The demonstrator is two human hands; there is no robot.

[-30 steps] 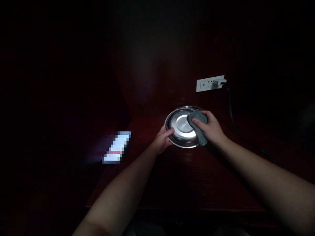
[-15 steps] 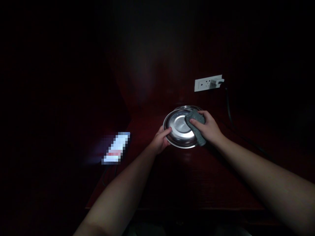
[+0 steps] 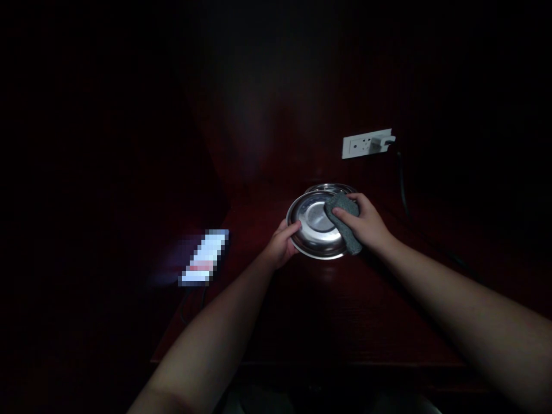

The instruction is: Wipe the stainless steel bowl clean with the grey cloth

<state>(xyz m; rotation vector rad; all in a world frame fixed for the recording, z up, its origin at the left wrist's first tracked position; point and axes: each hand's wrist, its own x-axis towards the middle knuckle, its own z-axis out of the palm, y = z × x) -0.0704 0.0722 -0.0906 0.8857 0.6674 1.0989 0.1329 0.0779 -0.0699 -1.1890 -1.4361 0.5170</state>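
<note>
A shiny round metal plate (image 3: 317, 233) is held tilted above the dark red table. My left hand (image 3: 282, 246) grips its left rim, thumb on the inside and fingers underneath. In my right hand (image 3: 366, 221) is a folded grey-green cloth (image 3: 345, 215), pressed against the plate's inner right side, with one end hanging over the rim. Behind the held plate another metal dish (image 3: 330, 187) shows only its far edge; the rest of it is hidden.
A lit phone-like screen (image 3: 204, 259), blurred out, lies at the table's left edge with a cable below it. On the back wall a white socket plate (image 3: 356, 147) holds a plug, and a dark cable (image 3: 403, 187) runs down to the right. The table (image 3: 328, 322) ends at a front edge near me.
Almost nothing differs. The view has shifted very slightly, while both hands, the plate and the cloth keep nearly the same positions.
</note>
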